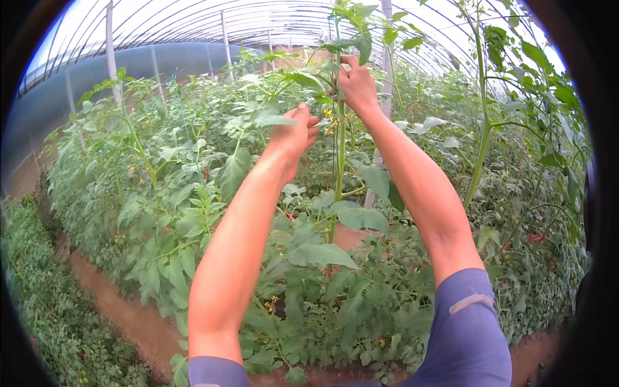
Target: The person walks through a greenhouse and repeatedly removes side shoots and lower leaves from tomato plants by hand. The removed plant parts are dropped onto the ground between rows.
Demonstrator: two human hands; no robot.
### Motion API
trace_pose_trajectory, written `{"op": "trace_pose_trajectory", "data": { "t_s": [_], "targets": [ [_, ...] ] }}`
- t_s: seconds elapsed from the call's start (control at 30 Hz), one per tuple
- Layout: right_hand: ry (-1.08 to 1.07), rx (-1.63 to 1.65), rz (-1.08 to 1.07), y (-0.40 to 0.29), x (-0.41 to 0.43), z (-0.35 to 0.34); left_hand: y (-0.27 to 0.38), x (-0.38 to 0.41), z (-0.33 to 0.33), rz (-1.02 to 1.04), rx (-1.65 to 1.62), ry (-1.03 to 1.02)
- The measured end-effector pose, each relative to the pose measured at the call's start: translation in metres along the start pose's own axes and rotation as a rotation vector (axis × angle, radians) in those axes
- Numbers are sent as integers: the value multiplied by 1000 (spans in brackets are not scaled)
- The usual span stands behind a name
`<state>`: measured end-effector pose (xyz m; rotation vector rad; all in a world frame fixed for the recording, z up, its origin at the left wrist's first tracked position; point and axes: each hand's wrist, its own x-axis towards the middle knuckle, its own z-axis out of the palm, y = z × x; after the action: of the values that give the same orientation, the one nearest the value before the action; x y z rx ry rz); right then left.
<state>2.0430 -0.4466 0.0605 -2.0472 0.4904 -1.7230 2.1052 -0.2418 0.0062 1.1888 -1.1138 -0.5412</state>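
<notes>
A tall tomato plant's main stem [340,159] rises upright before me, with a thin dark support string [334,140] running close along it. My right hand [358,86] is raised high, its fingers closed around the upper stem; the leaves there hide part of the grip. Lower and to the left, my left hand [296,129] is apart from the stem, its fingers loosely curled and spread, with nothing seen in them. A blurred leaf [273,118] crosses in front of the left hand's back. Yellow flowers [329,114] show between the hands.
Dense tomato foliage [164,193] fills both sides, and another thick stem [481,145] stands at the right. A bare soil path [121,309] runs along the left. Posts [110,48] support the arched greenhouse frame [290,24]. Several red clips or ties [537,238] dot the plants.
</notes>
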Motion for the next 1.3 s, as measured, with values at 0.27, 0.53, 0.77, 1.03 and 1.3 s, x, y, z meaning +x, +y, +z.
{"op": "trace_pose_trajectory", "data": {
  "t_s": [0.27,0.53,0.77,1.03,1.3],
  "targets": [
    [-606,270,242,-38,15,10,-40,38,-21,-150,-181,-147],
    [-787,358,210,-66,8,1,-48,55,-2,-19,-322,-225],
    [-663,758,269,-59,-8,-15,-55,72,-18,-56,-253,4],
    [-639,715,211,-96,-46,-54,-63,77,-36,-104,-307,82],
    [-613,629,198,-81,-45,-62,-65,61,-50,-73,-311,106]
  ]
}}
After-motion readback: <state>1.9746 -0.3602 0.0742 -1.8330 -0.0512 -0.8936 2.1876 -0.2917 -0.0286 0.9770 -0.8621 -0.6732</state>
